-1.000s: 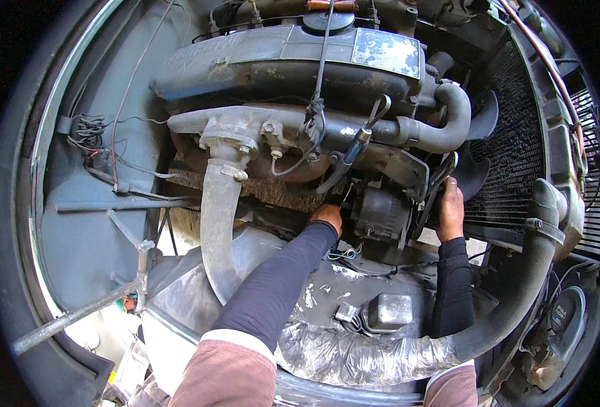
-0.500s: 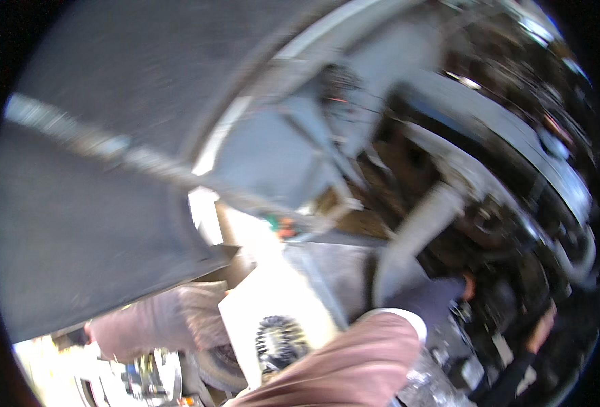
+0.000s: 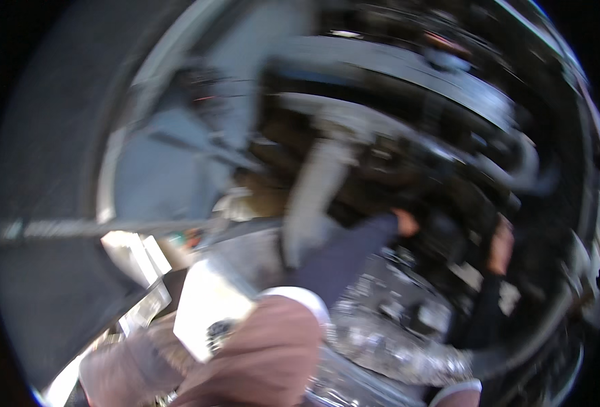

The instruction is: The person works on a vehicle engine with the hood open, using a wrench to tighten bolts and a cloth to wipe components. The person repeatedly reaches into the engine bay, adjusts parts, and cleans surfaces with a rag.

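Note:
My left hand point(image 3: 405, 222) reaches into the dark, machine-filled bay, at the end of a dark blue sleeve that comes out of a brown sleeve point(image 3: 259, 346) with a white cuff. Its fingers are hidden among dark parts. Farther right, my right hand point(image 3: 500, 247) extends from a dark sleeve point(image 3: 481, 308) at the bay's right side. Blur and shadow hide its fingertips and whatever they touch. Between my forearms lies crumpled clear plastic sheeting point(image 3: 408, 349). Just beyond the left forearm stands a pale, thick curved pipe point(image 3: 317, 186).
A pale metal crossbar point(image 3: 395, 61) arches across the far side. Blue-grey panels point(image 3: 171, 173) and a large dark panel point(image 3: 49, 129) stand to the left. A bright white panel point(image 3: 208, 298) lies beside my left arm, near a blurred brown cloth shape point(image 3: 133, 370).
My view has swung right, so the whole scene sits farther left. Both hands stay inside the bay, and more of the plastic sheeting shows.

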